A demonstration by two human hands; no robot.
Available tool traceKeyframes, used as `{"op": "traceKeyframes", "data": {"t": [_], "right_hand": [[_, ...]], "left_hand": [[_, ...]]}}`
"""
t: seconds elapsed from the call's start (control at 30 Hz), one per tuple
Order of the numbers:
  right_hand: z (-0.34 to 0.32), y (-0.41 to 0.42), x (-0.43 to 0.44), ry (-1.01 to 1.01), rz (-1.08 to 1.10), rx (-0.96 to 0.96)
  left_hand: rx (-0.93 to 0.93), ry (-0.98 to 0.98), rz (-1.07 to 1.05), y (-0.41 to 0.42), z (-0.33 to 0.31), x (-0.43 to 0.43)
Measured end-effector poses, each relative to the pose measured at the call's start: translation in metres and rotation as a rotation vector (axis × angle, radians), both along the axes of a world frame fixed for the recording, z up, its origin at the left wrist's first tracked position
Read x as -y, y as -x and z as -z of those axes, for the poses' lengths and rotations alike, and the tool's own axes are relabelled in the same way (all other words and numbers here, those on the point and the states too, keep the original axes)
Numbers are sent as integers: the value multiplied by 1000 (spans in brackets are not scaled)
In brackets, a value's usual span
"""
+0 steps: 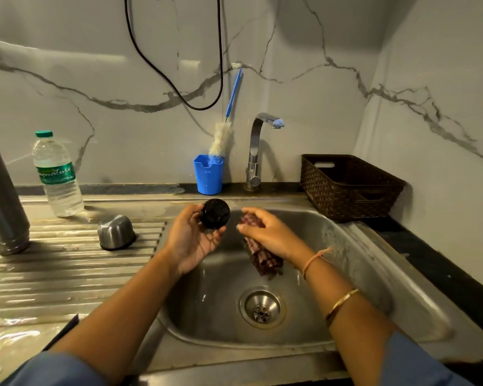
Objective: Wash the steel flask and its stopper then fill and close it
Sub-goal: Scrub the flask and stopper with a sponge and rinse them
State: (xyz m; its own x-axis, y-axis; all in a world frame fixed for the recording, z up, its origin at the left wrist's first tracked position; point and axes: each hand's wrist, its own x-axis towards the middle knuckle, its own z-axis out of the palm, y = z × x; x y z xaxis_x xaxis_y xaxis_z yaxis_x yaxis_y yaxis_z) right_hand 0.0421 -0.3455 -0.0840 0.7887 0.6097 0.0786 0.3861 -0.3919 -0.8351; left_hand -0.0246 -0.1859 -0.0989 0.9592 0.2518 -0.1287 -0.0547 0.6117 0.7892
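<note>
Stopper (215, 213) held above the sink (354, 246), with a checked cloth (264, 259) just beside it.
The left hand (191, 242) grips the black stopper by its sides, its round face turned up toward the camera. The right hand (267, 232) is curled round the cloth, whose end hangs into the basin. The steel flask (3, 204) stands upright on the drainboard (67, 271) at far left, and a steel cup (115, 231) sits upside down near it.

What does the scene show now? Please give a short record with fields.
left hand: holds the black stopper over the sink
right hand: grips a checked cloth beside it
steel flask: stands on the drainboard, far left
steel cup: upside down on the drainboard
tap: no stream visible
</note>
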Motion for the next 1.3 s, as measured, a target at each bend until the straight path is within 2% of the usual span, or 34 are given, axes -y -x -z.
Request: {"op": "traceKeyframes", "data": {"t": [0.17, 0.37, 0.43, 0.63, 0.7, 0.87, 1.07, 1.2, 1.3], "right_hand": [[11, 10, -16, 111, -133, 128], [18, 19, -22, 54, -56, 367], [19, 20, -22, 29, -13, 419], [22, 19, -24, 3, 22, 389], [23, 19, -24, 23, 31, 369], [25, 20, -23, 97, 38, 410], [28, 20, -24, 110, 75, 446], [29, 17, -25, 87, 91, 418], [29, 14, -23, -2, 77, 363]], "left_hand": [[35, -53, 79, 0, 2, 1], [29, -102, 55, 1, 3, 4], [-1, -177, -5, 0, 3, 5], [43, -609, -283, 0, 2, 15], [48, -697, -318, 0, 3, 16], [64, -765, -356, 1, 4, 16], [58, -1148, -443, -1, 6, 10], [40, -1160, -450, -1, 9, 8], [38, -1219, -459, 0, 6, 10]]}}
